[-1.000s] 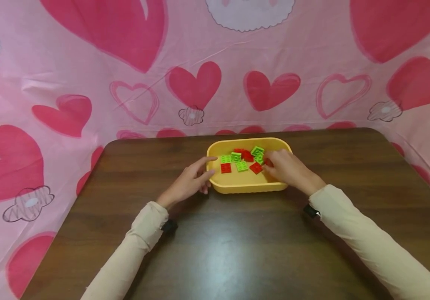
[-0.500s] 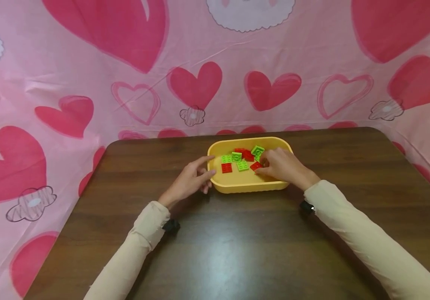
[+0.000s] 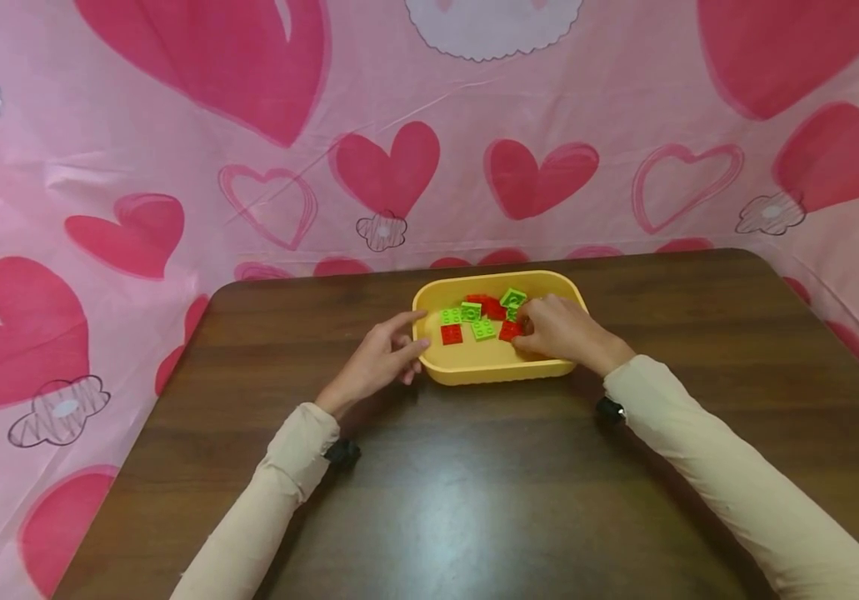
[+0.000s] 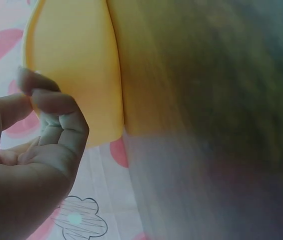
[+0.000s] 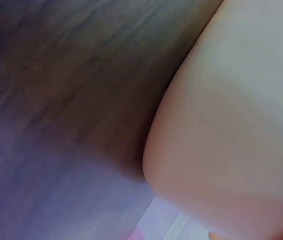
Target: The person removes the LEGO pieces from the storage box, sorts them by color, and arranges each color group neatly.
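A yellow tray point(image 3: 504, 375) with rounded corners holds several small red and green toy building bricks. At its left end, my left hand point(image 3: 375, 360) grips the rim, with the thumb and index finger at the edge; the left wrist view shows curled fingers point(image 4: 64, 120) beside the yellow wall. My right hand point(image 3: 566, 333) reaches over the right end into the tray, its thumb and fingertips pinching a red brick point(image 3: 508, 331). Left of that lie a green brick point(image 3: 483, 330) and another red brick point(image 3: 451, 334). The right hand partly hides a green brick behind it.
The tray stands near the far edge of a dark wooden table point(image 3: 429, 475). A pink cloth with hearts point(image 3: 541, 179) hangs behind. More red bricks point(image 3: 495, 308) and an overturned green brick point(image 3: 513, 297) lie at the tray's back. A pale blurred surface point(image 5: 226, 125) fills much of the right wrist view.
My right hand has shifted slightly left and closed its fingertips on the red brick, which has turned a little. The left hand keeps its place at the tray's left end.
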Motion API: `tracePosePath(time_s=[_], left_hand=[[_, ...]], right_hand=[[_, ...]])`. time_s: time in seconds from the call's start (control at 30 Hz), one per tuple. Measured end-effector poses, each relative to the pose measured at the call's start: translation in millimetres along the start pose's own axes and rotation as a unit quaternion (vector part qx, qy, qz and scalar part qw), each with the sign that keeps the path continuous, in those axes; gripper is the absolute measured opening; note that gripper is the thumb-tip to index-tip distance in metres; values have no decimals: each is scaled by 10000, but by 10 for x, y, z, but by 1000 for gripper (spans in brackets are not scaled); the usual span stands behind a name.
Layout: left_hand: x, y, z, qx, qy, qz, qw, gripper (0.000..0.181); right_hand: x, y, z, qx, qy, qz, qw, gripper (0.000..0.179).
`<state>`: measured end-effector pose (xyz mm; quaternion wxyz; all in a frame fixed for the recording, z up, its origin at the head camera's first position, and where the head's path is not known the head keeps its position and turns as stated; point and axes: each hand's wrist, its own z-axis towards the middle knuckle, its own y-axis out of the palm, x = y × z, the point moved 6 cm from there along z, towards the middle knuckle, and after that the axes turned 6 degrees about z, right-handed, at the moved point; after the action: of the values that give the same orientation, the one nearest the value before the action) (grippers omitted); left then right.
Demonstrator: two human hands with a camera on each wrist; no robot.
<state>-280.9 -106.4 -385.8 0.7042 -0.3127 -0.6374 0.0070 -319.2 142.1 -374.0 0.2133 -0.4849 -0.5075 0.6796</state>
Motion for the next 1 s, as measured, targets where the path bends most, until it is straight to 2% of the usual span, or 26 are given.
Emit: tracePosePath(time_s=[0.07,0.3,0.33,0.5,0.77,1.0], left_hand=[[14,-1,-1,32,16,10,10000,54],[321,-36,-121,9,-199,65,9998,54],[328,-39,-125,7,-193,62,9998,54],[294,-37,-118,-10,-221,83,9997,56],[0,-28,4,97,-189,115,9997,56],[-26,-30,3,228,-11,136,9996,52]], right_hand=[[-6,-5,0,48,-94,17,9999,28],[-10,-22,-13,124,-121,308,9994,32],[-12,-23,-15,138,-138,323,9993,32],[-46,-48,-49,305,-303,446,9981,34],[-112,-77,-126,510,-615,581,9951,31],[-150,-111,-182,574,-568,621,9948,31]])
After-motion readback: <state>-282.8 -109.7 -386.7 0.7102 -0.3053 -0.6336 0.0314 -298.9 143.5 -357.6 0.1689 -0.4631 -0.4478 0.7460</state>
